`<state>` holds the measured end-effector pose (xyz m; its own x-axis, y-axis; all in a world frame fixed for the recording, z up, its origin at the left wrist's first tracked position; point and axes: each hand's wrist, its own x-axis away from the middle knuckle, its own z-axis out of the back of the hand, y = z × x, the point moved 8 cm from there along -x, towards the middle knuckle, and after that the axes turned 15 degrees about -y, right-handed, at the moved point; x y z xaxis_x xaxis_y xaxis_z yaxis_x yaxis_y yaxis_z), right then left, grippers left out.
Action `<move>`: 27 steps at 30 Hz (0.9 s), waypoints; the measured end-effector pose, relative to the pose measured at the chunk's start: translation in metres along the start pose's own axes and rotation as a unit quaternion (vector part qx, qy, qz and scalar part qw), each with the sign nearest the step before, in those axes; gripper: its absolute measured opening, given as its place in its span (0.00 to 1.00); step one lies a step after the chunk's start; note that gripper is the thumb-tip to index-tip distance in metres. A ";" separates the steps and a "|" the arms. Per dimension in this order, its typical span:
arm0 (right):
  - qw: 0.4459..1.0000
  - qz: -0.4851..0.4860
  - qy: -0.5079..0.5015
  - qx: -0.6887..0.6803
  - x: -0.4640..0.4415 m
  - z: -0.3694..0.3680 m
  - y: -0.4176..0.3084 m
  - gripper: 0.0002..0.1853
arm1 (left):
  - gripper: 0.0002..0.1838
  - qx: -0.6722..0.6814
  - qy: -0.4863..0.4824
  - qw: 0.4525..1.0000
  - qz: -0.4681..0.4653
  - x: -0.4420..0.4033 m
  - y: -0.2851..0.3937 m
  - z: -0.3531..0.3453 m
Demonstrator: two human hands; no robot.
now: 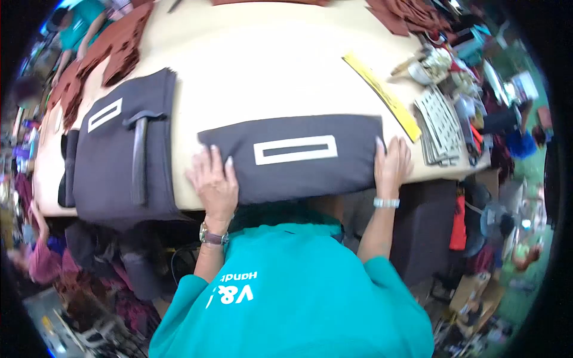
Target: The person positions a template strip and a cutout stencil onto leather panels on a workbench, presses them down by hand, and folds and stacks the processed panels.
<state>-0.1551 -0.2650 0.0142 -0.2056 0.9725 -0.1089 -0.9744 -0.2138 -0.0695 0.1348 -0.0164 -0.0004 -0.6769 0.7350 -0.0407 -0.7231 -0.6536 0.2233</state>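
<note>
Left hand (214,182) and right hand (392,164) lie open at either end of the dark cloth (301,179) — at the table's (256,71) near edge, right of the hammer (139,161) — likely keeping it flat.

The bare left hand (215,185), a brown-strapped wristwatch at its wrist, lies back upward at 11 o'clock from the chest, fingers extended toward 12. The bare right hand (392,166), with a pale band around the wrist, sits at 1 o'clock, thumb apart from the fingers and pointing just before 12. Both forearms, bare below short teal sleeves, reach roughly toward 12, well apart.
</note>
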 end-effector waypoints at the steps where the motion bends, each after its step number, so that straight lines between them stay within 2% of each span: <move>1: 0.995 0.052 0.041 -0.069 0.015 0.003 0.001 0.19 | 0.22 0.041 -0.004 0.999 -0.033 -0.002 0.001 -0.003; 2: 0.984 0.070 0.047 -0.158 0.029 0.006 0.004 0.11 | 0.20 0.079 -0.005 0.995 -0.064 -0.001 0.000 -0.003; 4: 0.955 0.142 0.031 -0.257 0.044 0.014 -0.007 0.07 | 0.16 0.086 0.042 0.988 -0.119 0.007 0.005 0.006; 5: 0.935 0.102 0.015 -0.340 0.049 0.015 -0.005 0.07 | 0.15 0.184 0.044 0.974 -0.125 0.011 0.003 0.013; 6: 0.927 0.112 0.005 -0.358 0.049 0.023 -0.006 0.08 | 0.15 0.280 0.048 0.949 -0.134 0.016 0.002 0.022; 8: 0.851 0.133 0.012 -0.508 0.044 0.033 -0.010 0.04 | 0.13 0.321 0.122 0.934 -0.094 0.036 -0.009 0.062; 10: 0.797 0.184 0.028 -0.575 0.038 0.058 -0.038 0.02 | 0.12 0.341 0.196 0.918 -0.045 0.057 -0.029 0.102; 12: 0.773 0.257 0.008 -0.580 0.031 0.079 -0.084 0.04 | 0.12 0.315 0.271 0.909 0.022 0.082 -0.064 0.149; 14: 0.698 0.290 -0.098 -0.647 0.033 0.086 -0.145 0.03 | 0.14 0.206 0.335 0.917 0.061 0.105 -0.094 0.198; 16: 0.667 0.340 -0.123 -0.651 0.039 0.093 -0.210 0.09 | 0.13 0.130 0.394 0.905 0.092 0.118 -0.128 0.236; 18: 0.643 0.450 -0.084 -0.613 0.050 0.101 -0.273 0.16 | 0.14 0.024 0.425 0.900 0.097 0.111 -0.155 0.269; 20: 0.630 0.506 -0.056 -0.586 0.063 0.108 -0.324 0.16 | 0.14 0.007 0.415 0.905 0.091 0.086 -0.200 0.286; 22: 0.614 0.437 -0.182 -0.632 0.067 0.092 -0.367 0.16 | 0.15 -0.014 0.393 0.914 0.101 0.051 -0.250 0.293; 24: 0.599 0.431 -0.208 -0.642 0.068 0.073 -0.405 0.19 | 0.16 -0.029 0.358 0.928 0.098 0.012 -0.296 0.293; 26: 0.638 0.475 -0.149 -0.588 0.064 0.063 -0.432 0.22 | 0.17 -0.038 0.327 0.938 0.107 -0.027 -0.335 0.285; 27: 0.645 0.468 -0.154 -0.584 0.060 0.056 -0.444 0.22 | 0.18 -0.042 0.306 0.945 0.109 -0.046 -0.348 0.281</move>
<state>0.2604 -0.1070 0.0937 -0.8376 0.3006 -0.4561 0.2865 -0.4693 -0.8353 0.4564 0.2279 0.1974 -0.7449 0.3560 -0.5642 -0.5482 -0.8087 0.2135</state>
